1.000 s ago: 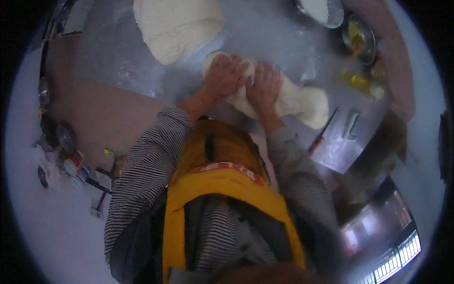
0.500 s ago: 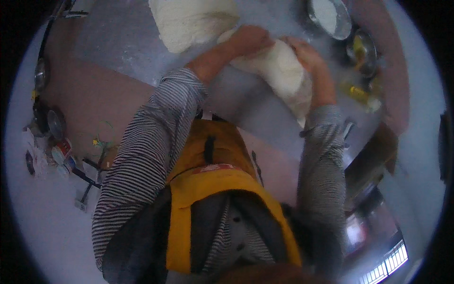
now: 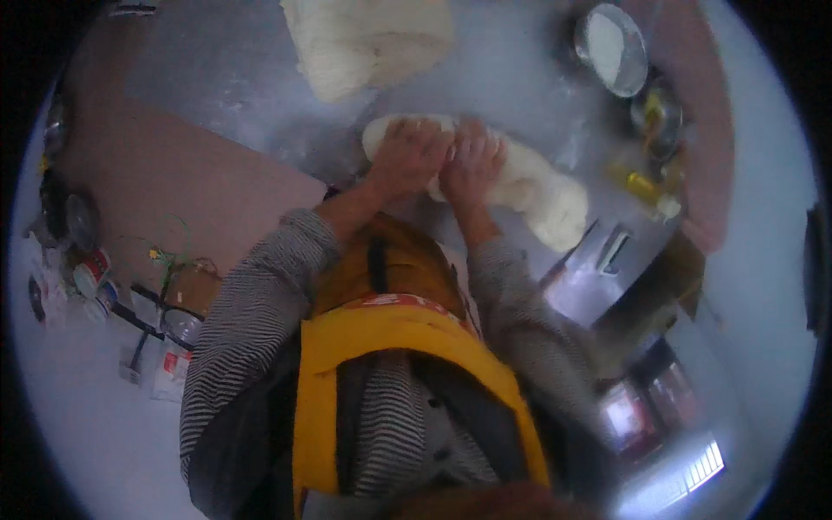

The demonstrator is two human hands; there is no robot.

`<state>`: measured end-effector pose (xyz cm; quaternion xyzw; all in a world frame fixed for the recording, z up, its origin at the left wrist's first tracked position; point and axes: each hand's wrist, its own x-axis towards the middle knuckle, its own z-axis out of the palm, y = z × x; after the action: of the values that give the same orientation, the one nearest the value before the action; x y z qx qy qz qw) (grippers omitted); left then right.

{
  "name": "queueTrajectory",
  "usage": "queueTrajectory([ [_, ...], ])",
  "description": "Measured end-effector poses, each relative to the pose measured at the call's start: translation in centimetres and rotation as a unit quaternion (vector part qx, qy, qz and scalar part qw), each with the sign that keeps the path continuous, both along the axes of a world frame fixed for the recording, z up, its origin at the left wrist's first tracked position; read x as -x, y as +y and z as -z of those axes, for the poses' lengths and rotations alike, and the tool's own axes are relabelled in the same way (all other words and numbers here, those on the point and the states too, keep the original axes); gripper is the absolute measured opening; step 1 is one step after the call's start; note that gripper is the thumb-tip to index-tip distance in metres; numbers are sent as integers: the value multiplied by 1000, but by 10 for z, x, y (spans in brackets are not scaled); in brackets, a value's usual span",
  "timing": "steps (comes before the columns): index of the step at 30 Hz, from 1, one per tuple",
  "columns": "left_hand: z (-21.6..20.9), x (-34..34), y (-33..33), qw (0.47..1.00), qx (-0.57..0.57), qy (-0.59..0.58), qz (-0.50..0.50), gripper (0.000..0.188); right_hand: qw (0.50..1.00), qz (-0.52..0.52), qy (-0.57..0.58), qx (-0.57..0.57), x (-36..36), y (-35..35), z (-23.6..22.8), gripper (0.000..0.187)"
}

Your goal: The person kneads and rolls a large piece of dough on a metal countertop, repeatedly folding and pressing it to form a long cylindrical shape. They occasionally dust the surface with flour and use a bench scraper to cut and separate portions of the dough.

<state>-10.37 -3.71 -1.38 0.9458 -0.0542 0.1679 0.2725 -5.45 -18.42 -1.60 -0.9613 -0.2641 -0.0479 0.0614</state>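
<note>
A long roll of pale dough (image 3: 537, 191) lies on the floured metal worktop (image 3: 225, 78) in front of me. My left hand (image 3: 409, 154) presses down on its left end, fingers curled over it. My right hand (image 3: 473, 158) sits right beside it, pushing on the middle of the same roll. The roll's right end sticks out free past my right hand. A much bigger mass of dough (image 3: 368, 39) rests farther back on the worktop, apart from both hands.
A round metal bowl of white flour (image 3: 612, 48) stands at the back right, a smaller metal bowl (image 3: 656, 111) and a yellow bottle (image 3: 643, 185) near it. A scraper (image 3: 607, 247) lies right of the roll. Cans and clutter (image 3: 91, 277) sit on the floor at left.
Half a second ago my arms were stretched out with the hands apart on the dough. Now both hands are drawn back together, side by side, on the roll's left part.
</note>
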Motion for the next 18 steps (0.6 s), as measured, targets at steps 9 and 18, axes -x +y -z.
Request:
queueTrajectory([
  [9,25,-147,-8,999,42,2,-4,24,994,89,-66,16,-141,12,45,21],
  [18,-7,-33,19,962,78,30,259,16,950,193,239,-49,-190,-83,-44,39],
])
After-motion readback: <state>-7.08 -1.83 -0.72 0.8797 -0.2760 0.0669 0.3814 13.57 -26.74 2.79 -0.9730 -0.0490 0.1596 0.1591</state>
